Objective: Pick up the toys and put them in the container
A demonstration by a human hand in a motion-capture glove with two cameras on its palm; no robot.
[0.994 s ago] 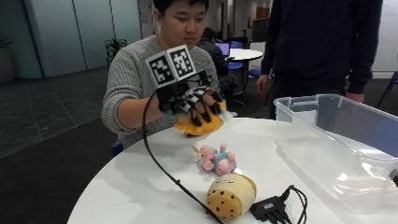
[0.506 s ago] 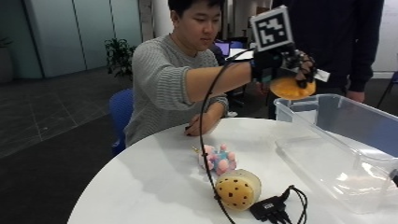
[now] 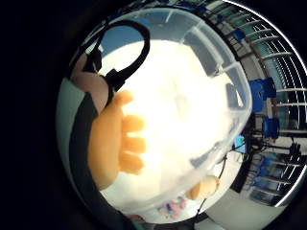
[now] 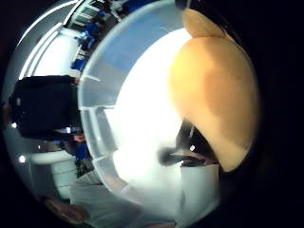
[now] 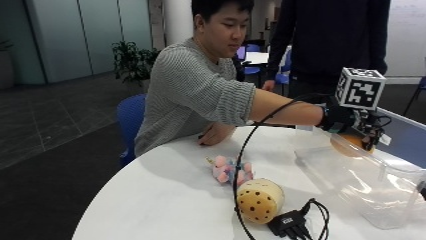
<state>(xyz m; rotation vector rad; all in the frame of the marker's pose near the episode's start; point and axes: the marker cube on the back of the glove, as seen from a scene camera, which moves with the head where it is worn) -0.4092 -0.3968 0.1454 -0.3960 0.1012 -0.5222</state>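
My gloved right hand (image 5: 344, 121) grips an orange plush toy (image 5: 349, 144) and holds it just inside the open top of the clear plastic container (image 5: 379, 197) at the table's right side. Both palm views look down into the container (image 3: 240, 100), with the orange toy (image 3: 112, 143) close against the palm (image 4: 216, 90). A pink plush toy (image 5: 229, 171) lies on the white table (image 5: 160, 200) near its middle. Just in front of it lies a round yellow toy with brown spots (image 5: 259, 200). Both toys also show beyond the container's wall: the pink one (image 3: 172, 207) and the yellow one (image 3: 204, 187).
A black cable box (image 5: 291, 225) lies at the table's front edge beside the yellow toy, and its cable runs up to my hand. My bare left hand (image 5: 212, 136) rests on the table's far edge. A person in dark clothes (image 5: 333, 40) stands behind the container.
My hand has carried the orange toy from above the table in front of my chest rightward over the container, and now holds it lower, at the container's mouth.
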